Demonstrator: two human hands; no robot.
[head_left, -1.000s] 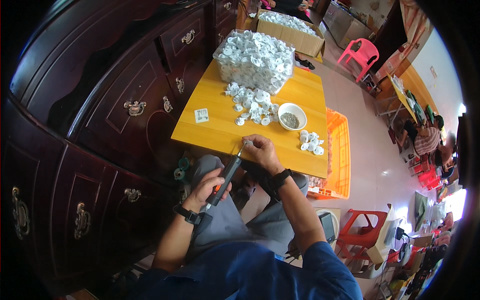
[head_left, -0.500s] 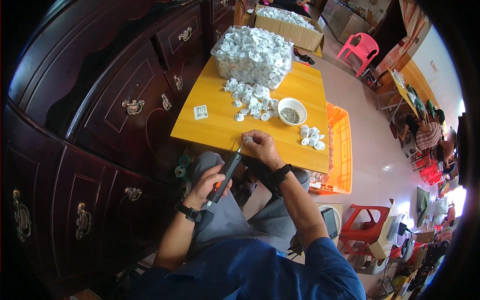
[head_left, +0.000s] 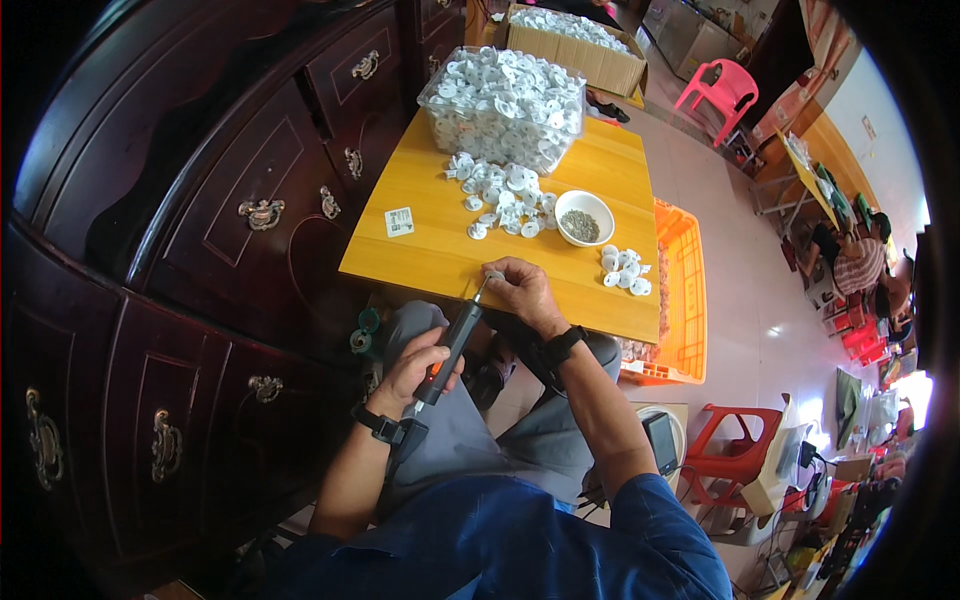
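My left hand (head_left: 418, 370) is wrapped round a black electric screwdriver (head_left: 456, 338), its thin bit slanting up toward my other hand. At the table's near edge, my right hand (head_left: 522, 292) pinches a small white plastic part (head_left: 494, 276), mostly covered by the fingers. The bit's tip meets that part; a screw there is too small to make out. Beyond my hands lies a loose heap of white plastic parts (head_left: 508, 200). A white bowl (head_left: 598, 207) of small metal screws (head_left: 580, 226) stands right of it. Several more white parts (head_left: 625, 270) lie near the right edge.
A clear tub (head_left: 510, 125) piled with white parts stands at the far side of the yellow table (head_left: 400, 265). Dark drawers (head_left: 250, 210) line the left. An orange crate (head_left: 685, 300) stands right of the table. Other people (head_left: 865, 260) sit at the far right.
The view has shifted very slightly. Both hands, the screwdriver and the held part keep nearly the same position.
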